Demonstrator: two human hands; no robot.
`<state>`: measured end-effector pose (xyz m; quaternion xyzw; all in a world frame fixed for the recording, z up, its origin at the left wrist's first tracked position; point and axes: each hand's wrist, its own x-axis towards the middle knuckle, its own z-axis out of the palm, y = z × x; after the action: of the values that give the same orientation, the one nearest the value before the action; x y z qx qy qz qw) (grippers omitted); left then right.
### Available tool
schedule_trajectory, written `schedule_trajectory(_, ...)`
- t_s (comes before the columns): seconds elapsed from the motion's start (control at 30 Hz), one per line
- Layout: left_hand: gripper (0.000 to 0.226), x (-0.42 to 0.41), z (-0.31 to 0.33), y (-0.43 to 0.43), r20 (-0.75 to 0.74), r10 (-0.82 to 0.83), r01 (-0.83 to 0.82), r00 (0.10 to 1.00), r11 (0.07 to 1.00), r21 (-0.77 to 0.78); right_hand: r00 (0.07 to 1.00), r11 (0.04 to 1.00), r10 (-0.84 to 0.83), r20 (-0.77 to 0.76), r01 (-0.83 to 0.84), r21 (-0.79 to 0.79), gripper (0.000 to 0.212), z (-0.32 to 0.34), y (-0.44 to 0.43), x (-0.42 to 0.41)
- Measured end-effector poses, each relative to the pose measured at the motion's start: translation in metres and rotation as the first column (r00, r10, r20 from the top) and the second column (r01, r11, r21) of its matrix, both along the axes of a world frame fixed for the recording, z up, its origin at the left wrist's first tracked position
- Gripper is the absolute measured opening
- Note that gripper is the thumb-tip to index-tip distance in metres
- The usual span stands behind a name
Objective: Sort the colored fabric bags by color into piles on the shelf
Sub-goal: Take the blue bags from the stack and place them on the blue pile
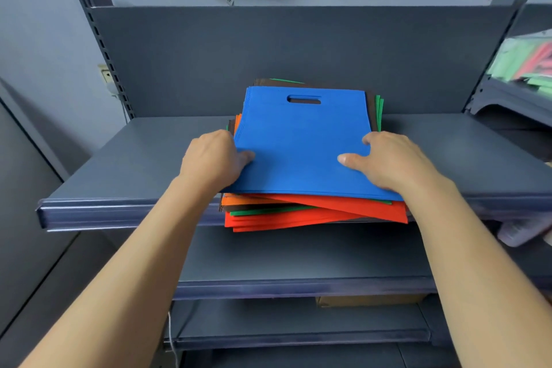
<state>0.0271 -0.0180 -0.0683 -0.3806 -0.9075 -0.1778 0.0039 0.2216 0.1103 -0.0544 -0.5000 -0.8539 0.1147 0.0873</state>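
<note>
View: head camera, looking down at a grey metal shelving unit.
Shelf (134, 164): grey metal, top tier; carries one mixed stack of bags at its middle.
Stack of bags (298, 218): flat fabric bags, unsorted and skewed; the near edge overhangs the shelf's front lip.
Blue bag (301, 140): topmost of the stack, flat, with its cut-out handle slot toward the back panel; its near edge is raised a little off the bags beneath.
Red bags (343, 212): several, low in the stack, fanned out at the front.
Orange bag (239, 198): edge showing at the front left, under the blue bag.
Green bag (379, 110): strip showing at the right rear; another green edge sits among the red.
Brown bag (370, 101): edge showing at the rear, behind the blue bag.
Left hand (215, 158): grip clamped on the blue bag's left edge, thumb on top, fingers hidden below.
Right hand (391, 161): grip clamped on the blue bag near its right edge, thumb flat on top, forefinger bent; other fingers hidden.
Back panel (268, 48): grey, upright behind the stack.
Lower shelf (298, 257): grey, beneath the top tier.
Cardboard box (367, 300): below the lower shelf, partly hidden.
Wrapped bags (525, 60): green and red, blurred, on the neighbouring unit at right.
</note>
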Motion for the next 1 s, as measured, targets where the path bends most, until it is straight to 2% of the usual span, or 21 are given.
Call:
schedule_trajectory(0.2,0.047,-0.001,0.004,0.008,0.15,0.094,-0.096,0.984,0.995,0.001,0.999,0.999,0.033,0.032,-0.033,-0.02,0.056,-0.003,0.011,-0.01)
schedule_trajectory(0.33,0.036,-0.003,0.002,0.011,0.197,0.064,-0.078,0.978,0.995,0.062,0.997,0.998,0.057,0.055,-0.058,0.006,0.04,-0.008,0.015,-0.016)
schedule_trajectory(0.43,0.042,0.001,-0.004,0.014,0.099,-0.003,-0.01,0.995,0.991,0.133,0.995,0.997,0.068,0.073,-0.07,0.034,0.04,-0.011,0.018,-0.018)
schedule_trajectory(0.5,0.035,0.006,-0.008,0.013,-0.009,-0.066,0.066,0.998,0.989,0.132,0.994,0.996,0.076,0.077,-0.079,0.043,0.047,-0.013,0.02,-0.018)
schedule_trajectory(0.57,0.037,0.009,-0.01,0.012,-0.129,-0.114,0.125,0.985,0.989,0.079,0.993,0.994,0.084,0.081,-0.089,0.056,0.051,-0.015,0.021,-0.018)
schedule_trajectory(0.7,0.058,0.015,-0.011,0.015,-0.29,-0.195,0.186,0.937,0.981,-0.061,0.991,0.993,0.094,0.093,-0.1,0.059,0.052,-0.016,0.023,-0.018)
schedule_trajectory(0.8,0.062,0.015,-0.014,0.017,-0.351,-0.236,0.208,0.906,0.971,-0.117,0.99,0.992,0.098,0.101,-0.105,0.066,0.054,-0.017,0.024,-0.018)
schedule_trajectory(1.0,0.054,0.018,-0.014,0.017,-0.389,-0.262,0.236,0.883,0.965,-0.113,0.989,0.993,0.099,0.11,-0.106,0.059,0.054,-0.015,0.023,-0.018)
